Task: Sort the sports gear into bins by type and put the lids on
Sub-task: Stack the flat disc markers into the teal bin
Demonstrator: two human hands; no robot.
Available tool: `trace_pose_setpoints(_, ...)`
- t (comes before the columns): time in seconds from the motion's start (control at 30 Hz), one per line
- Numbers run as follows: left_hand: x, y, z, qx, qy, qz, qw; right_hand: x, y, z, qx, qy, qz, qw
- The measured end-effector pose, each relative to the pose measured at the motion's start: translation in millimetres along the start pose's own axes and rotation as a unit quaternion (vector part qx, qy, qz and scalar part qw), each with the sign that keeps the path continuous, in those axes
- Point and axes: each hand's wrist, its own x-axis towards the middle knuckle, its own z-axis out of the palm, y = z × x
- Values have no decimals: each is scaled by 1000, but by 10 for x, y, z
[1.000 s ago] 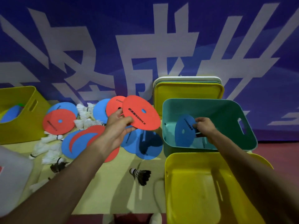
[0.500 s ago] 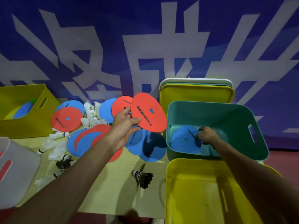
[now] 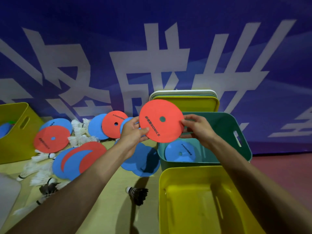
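Observation:
A red flat disc [image 3: 161, 120] with a centre hole hangs above the near-left rim of the teal bin [image 3: 224, 122]. My left hand [image 3: 133, 132] pinches its left edge, and my right hand [image 3: 196, 129] pinches its right edge. One blue disc [image 3: 179, 153] lies flat on the teal bin's floor. More red and blue discs [image 3: 74, 160] lie scattered on the table to the left, mixed with white shuttlecocks [image 3: 81, 132]. A dark shuttlecock [image 3: 137, 195] lies near the front.
An empty yellow bin [image 3: 202, 200] stands in front of the teal one. Stacked lids [image 3: 184, 97] lean on the banner wall behind it. Another yellow bin [image 3: 16, 132] with a blue disc inside sits far left. A white bin corner [image 3: 6, 193] shows at the lower left.
My right hand let go of the blue disc in the teal bin, rose and took the red disc's right edge. My left hand carried the red disc rightward over the bin.

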Motion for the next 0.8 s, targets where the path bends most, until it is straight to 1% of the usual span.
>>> trace_pose_setpoints(0.1, -14, -5, 59, 82, -5, 33, 996, -77, -11, -50, -25, 20, -21, 999)
trace_pose_setpoints(0.2, -5, -2, 122, 139, -21, 41, 989, -129, -32, -118, -40, 53, -37, 997)
trace_pose_setpoints(0.33, -21, 33, 158, 140, -42, 13, 989, -118, -16, -342, -23, 94, -41, 994)
trace_pose_setpoints(0.47, -45, -13, 60, 156, -54, 19, 986, -31, 170, -592, -34, 132, -7, 991)
trace_pose_setpoints(0.6, -83, -38, -96, 173, -36, 23, 984, 144, 492, -716, -140, 194, 66, 969)
trace_pose_setpoints(0.67, -94, -36, -171, 174, -24, 24, 984, 239, 648, -730, -189, 208, 96, 955)
trace_pose_setpoints(0.8, -138, -26, -286, 166, -7, 31, 986, 426, 850, -665, -286, 182, 110, 934)
